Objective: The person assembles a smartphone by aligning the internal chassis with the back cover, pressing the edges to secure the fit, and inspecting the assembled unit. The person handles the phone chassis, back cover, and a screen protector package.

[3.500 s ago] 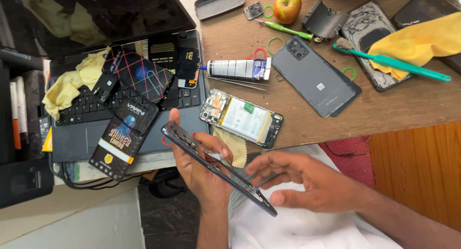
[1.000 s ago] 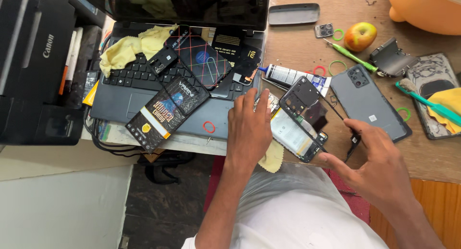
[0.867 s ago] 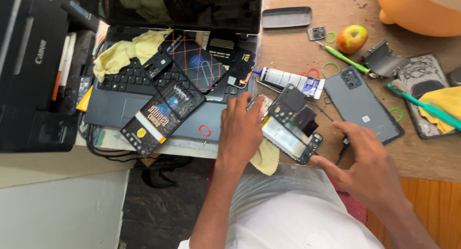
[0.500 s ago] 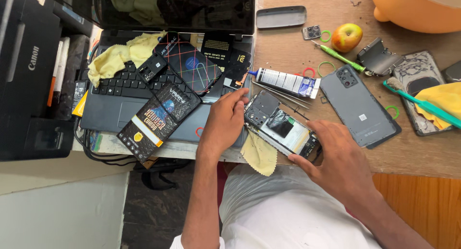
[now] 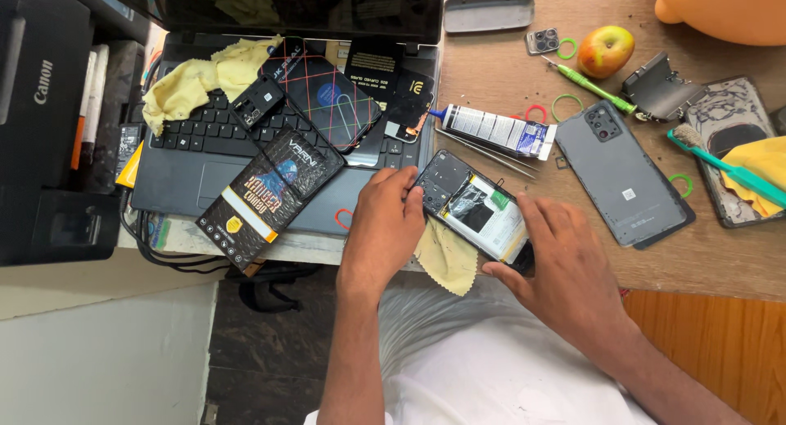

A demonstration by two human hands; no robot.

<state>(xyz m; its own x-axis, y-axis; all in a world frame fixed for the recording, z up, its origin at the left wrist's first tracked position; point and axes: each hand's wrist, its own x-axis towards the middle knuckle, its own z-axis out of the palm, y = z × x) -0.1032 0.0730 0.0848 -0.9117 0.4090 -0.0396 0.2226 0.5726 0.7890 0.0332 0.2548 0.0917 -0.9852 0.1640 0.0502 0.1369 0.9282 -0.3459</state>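
**Tech:** At the table's near edge, where is the opened phone [image 5: 477, 214]?

**Guide:** It lies flat, back cover off, with its inner parts and battery facing up. You hold it between your 2 hands. Part of it rests on a yellow cloth [image 5: 446, 257] that hangs over the wooden table [image 5: 508, 73].

**Tech:** State the grip.

**Guide:** Your left hand [image 5: 385, 228] rests its fingertips against the phone's upper-left end, fingers curled narrow. Your right hand [image 5: 565, 269] covers the lower-right end, thumb at the near edge and fingers laid across the top, so you hold the phone at both ends.

**Tech:** What surrounds it?

**Guide:** Just left of your left hand sits a laptop [image 5: 205, 146], loaded with a dark retail box [image 5: 270, 197], a patterned phone case [image 5: 323, 93] and a second yellow rag [image 5: 184, 85]. Behind the phone lies a glue tube [image 5: 495, 130] beside thin tweezers [image 5: 483, 151]. To your right rests a grey back cover [image 5: 622, 175], face down. Further off are 1 apple [image 5: 606, 50], a green screwdriver [image 5: 594, 85] and a teal toothbrush [image 5: 729, 169].
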